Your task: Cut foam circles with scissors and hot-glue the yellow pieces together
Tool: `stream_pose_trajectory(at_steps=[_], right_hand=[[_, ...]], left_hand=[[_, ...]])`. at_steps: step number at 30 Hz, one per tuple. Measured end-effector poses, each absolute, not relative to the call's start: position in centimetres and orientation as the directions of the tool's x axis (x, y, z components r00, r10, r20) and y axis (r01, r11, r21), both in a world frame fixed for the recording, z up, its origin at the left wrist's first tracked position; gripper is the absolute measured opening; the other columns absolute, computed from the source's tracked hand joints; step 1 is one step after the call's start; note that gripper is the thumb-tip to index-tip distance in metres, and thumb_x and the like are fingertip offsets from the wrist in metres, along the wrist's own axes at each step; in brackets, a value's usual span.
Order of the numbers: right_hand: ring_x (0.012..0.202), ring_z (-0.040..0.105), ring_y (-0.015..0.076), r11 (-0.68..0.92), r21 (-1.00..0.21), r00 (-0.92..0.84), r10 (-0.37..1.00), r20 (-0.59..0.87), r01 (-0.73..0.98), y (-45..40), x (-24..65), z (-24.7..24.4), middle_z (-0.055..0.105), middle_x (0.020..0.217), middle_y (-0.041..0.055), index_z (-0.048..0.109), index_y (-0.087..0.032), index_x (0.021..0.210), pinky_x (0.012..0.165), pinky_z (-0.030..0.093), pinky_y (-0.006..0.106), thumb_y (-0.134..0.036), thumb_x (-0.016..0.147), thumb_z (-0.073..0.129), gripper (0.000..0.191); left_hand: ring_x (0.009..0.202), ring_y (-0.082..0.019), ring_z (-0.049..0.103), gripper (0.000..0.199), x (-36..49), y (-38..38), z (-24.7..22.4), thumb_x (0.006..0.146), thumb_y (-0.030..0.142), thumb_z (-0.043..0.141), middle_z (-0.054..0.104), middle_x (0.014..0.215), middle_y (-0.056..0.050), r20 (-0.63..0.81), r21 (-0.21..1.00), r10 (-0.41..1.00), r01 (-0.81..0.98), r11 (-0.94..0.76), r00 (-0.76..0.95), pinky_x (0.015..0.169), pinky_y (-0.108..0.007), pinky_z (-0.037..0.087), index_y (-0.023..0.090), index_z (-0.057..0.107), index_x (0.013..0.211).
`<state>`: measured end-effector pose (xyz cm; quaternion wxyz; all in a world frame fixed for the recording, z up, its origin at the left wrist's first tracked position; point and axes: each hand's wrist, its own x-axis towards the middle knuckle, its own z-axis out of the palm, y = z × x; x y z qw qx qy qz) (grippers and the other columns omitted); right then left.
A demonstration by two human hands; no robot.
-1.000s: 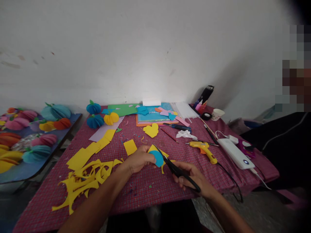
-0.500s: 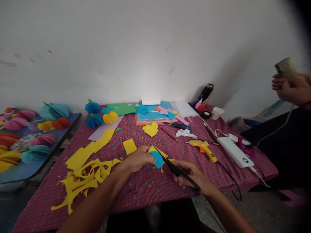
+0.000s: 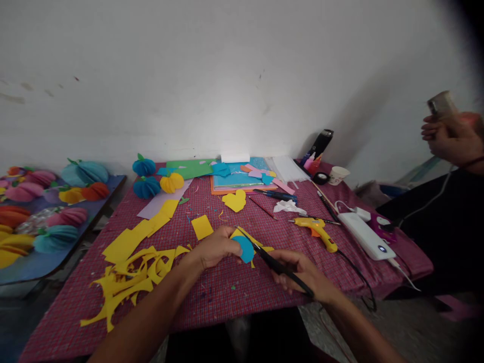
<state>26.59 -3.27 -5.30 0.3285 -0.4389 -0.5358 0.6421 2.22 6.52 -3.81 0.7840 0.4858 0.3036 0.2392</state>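
Note:
Near the middle of the table, my left hand (image 3: pixel 222 247) pinches a blue paper circle (image 3: pixel 245 249) laid over yellow paper (image 3: pixel 238 232). My right hand (image 3: pixel 297 272) is wrapped round black scissors (image 3: pixel 282 268), whose blades lie along the right edge of the blue circle and over the yellow paper. Curled yellow offcuts (image 3: pixel 132 282) are heaped left of my left hand. A yellow square (image 3: pixel 201 227) lies just behind that hand, and a stack of yellow pieces (image 3: pixel 235 200) sits farther back.
A yellow glue gun (image 3: pixel 316 232) and a white power bank (image 3: pixel 365 236) lie on the right, with a paper cup (image 3: pixel 338 175) behind them. Paper pumpkins (image 3: pixel 146 187) stand at the back left; more fill a blue table (image 3: pixel 53 267). A person's hands (image 3: pixel 454 138) hold a phone.
The scissors and my right hand have shifted very slightly right and down. My left hand keeps its hold on the paper. The other person's hands have moved a little.

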Motion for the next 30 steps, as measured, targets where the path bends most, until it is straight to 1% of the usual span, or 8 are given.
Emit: stream_pose_trajectory(at_steps=[7, 11, 15, 20, 23, 26, 28, 30], right_hand=[[0.053, 0.044, 0.0080, -0.247, -0.967, -0.403, 0.880, -0.251, 0.062, -3.5, 26.8, -5.0, 0.056, 0.074, -0.0023, 0.067, -0.022, 0.118, 0.046, 0.037, 0.018, -0.040, 0.077, 0.076, 0.046], [0.056, 0.047, 0.0094, -0.255, -0.966, -0.403, 0.881, -0.249, 0.039, -3.4, 26.2, -4.6, 0.058, 0.074, -0.0011, 0.066, -0.021, 0.121, 0.047, 0.037, 0.019, -0.040, 0.075, 0.077, 0.051], [0.059, 0.048, 0.0098, -0.241, -0.971, -0.425, 0.878, -0.220, 0.006, -3.1, 25.6, -4.0, 0.059, 0.076, -0.0002, 0.066, -0.019, 0.120, 0.051, 0.037, 0.019, -0.035, 0.077, 0.075, 0.047], [0.056, 0.046, 0.0093, -0.246, -0.969, -0.415, 0.880, -0.232, 0.021, -2.9, 25.9, -4.2, 0.058, 0.073, -0.0014, 0.066, -0.020, 0.120, 0.048, 0.036, 0.019, -0.033, 0.077, 0.074, 0.046], [0.055, 0.045, 0.0090, -0.243, -0.970, -0.421, 0.880, -0.221, 0.000, -2.9, 26.3, -4.8, 0.058, 0.072, -0.0017, 0.066, -0.020, 0.121, 0.048, 0.037, 0.019, -0.034, 0.076, 0.074, 0.048], [0.053, 0.044, 0.0084, -0.236, -0.972, -0.411, 0.884, -0.222, 0.019, -3.0, 26.5, -5.2, 0.059, 0.072, -0.0016, 0.066, -0.021, 0.121, 0.047, 0.035, 0.018, -0.035, 0.077, 0.075, 0.047], [0.054, 0.045, 0.0087, -0.217, -0.975, -0.395, 0.892, -0.220, 0.053, -3.0, 26.5, -5.2, 0.061, 0.075, -0.0007, 0.067, -0.021, 0.121, 0.047, 0.036, 0.018, -0.033, 0.079, 0.074, 0.045], [0.061, 0.052, 0.0108, -0.172, -0.982, -0.394, 0.899, -0.190, 0.081, -3.0, 26.4, -4.9, 0.065, 0.083, 0.0018, 0.067, -0.022, 0.123, 0.052, 0.041, 0.020, -0.032, 0.081, 0.073, 0.043]], left_hand=[[0.055, -0.012, 0.058, 0.008, 2.3, 6.4, -3.4, 0.056, 0.015, 0.069, 0.067, 0.062, -0.003, -0.245, 0.915, 0.650, -0.049, 0.399, 0.719, 0.055, -0.025, 0.050, 0.012, 0.066, 0.063], [0.055, -0.013, 0.058, 0.008, 2.3, 6.4, -3.4, 0.056, 0.015, 0.069, 0.068, 0.063, -0.003, -0.231, 0.920, 0.651, -0.055, 0.388, 0.723, 0.056, -0.025, 0.050, 0.012, 0.067, 0.064], [0.055, -0.013, 0.059, 0.013, 2.2, 6.5, -3.5, 0.055, 0.014, 0.070, 0.068, 0.064, -0.003, -0.251, 0.917, 0.648, -0.039, 0.398, 0.719, 0.055, -0.024, 0.049, 0.012, 0.068, 0.068], [0.055, -0.013, 0.059, 0.015, 2.2, 6.5, -3.8, 0.055, 0.014, 0.069, 0.068, 0.064, -0.003, -0.266, 0.911, 0.650, -0.035, 0.410, 0.712, 0.055, -0.024, 0.049, 0.011, 0.068, 0.070], [0.055, -0.012, 0.058, 0.015, 2.2, 6.5, -3.8, 0.055, 0.014, 0.069, 0.068, 0.064, -0.002, -0.265, 0.913, 0.642, -0.028, 0.408, 0.720, 0.055, -0.024, 0.049, 0.012, 0.068, 0.069], [0.056, -0.013, 0.059, 0.013, 2.2, 6.5, -3.8, 0.056, 0.016, 0.069, 0.068, 0.064, -0.003, -0.256, 0.917, 0.624, -0.018, 0.398, 0.739, 0.056, -0.024, 0.049, 0.012, 0.069, 0.069], [0.056, -0.013, 0.059, 0.013, 2.2, 6.5, -3.7, 0.056, 0.016, 0.069, 0.068, 0.064, -0.003, -0.261, 0.919, 0.626, -0.011, 0.395, 0.735, 0.056, -0.025, 0.049, 0.012, 0.069, 0.068], [0.056, -0.013, 0.059, 0.013, 2.2, 6.5, -3.8, 0.056, 0.016, 0.070, 0.068, 0.065, -0.003, -0.270, 0.918, 0.629, -0.002, 0.397, 0.729, 0.055, -0.025, 0.049, 0.011, 0.069, 0.068]])
